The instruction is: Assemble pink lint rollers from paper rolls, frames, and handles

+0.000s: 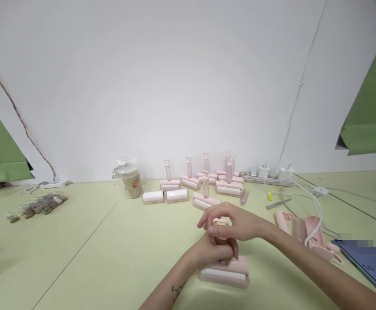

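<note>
A pink lint roller (225, 275) with a white roll stands upright on the table in front of me, its head resting on the surface. My left hand (210, 249) is closed around its handle, just above the head. Over it, my right hand (233, 219) pinches the pale pink loop (220, 221) at the handle's top, thumb in front. Most of the handle is hidden by my fingers. Behind my hands stands another pink lint roller (205, 200), handle up.
More upright lint rollers (189, 181) line the wall, with two white rolls (177, 196) and a bagged cup (131, 183) to their left. Loose pink parts (315, 232), white cables (318, 206) and a phone (365, 262) lie right. Small wrapped items (42, 203) are far left.
</note>
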Demonstrator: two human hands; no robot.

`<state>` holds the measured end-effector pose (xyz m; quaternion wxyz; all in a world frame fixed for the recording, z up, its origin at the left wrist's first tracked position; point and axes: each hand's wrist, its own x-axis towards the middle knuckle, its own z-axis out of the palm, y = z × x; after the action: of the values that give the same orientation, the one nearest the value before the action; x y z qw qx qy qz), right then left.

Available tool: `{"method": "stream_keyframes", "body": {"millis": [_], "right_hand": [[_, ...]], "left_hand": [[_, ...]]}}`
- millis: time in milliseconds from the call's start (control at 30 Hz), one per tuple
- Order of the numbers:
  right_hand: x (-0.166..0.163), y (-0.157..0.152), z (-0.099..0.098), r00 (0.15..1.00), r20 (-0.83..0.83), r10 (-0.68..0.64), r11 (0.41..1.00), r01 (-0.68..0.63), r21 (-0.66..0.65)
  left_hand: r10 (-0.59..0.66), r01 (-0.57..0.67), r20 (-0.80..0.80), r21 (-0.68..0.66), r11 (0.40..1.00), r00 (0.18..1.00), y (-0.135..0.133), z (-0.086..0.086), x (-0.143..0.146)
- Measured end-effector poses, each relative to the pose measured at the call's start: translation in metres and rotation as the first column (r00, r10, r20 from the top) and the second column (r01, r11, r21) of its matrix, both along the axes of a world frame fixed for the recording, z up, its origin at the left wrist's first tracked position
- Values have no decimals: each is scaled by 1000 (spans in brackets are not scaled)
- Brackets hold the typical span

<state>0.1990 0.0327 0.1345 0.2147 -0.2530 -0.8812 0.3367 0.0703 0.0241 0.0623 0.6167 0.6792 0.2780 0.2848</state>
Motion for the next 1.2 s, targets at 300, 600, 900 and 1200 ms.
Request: {"method": "stream_keyframes", "body": {"millis": [300,600,900,1200], "right_hand": [[-18,-2,-11,950,-258,176,892,-265,-365],[-18,-3,-14,963,-215,161,973,-191,-127],[-11,-17,-11,993,26,-111,939,114,-323],[22,-30,-10,956,-155,-247,936,195,-292]], "left_hand": [[2,-4,-70,-21,1000,998,-6,3,-2],[-58,62,-174,16,998,983,3,-4,-4],[-13,13,-75,-4,1000,997,-4,1,-2],[166,-165,-39,46,985,985,-45,7,-16]]}}
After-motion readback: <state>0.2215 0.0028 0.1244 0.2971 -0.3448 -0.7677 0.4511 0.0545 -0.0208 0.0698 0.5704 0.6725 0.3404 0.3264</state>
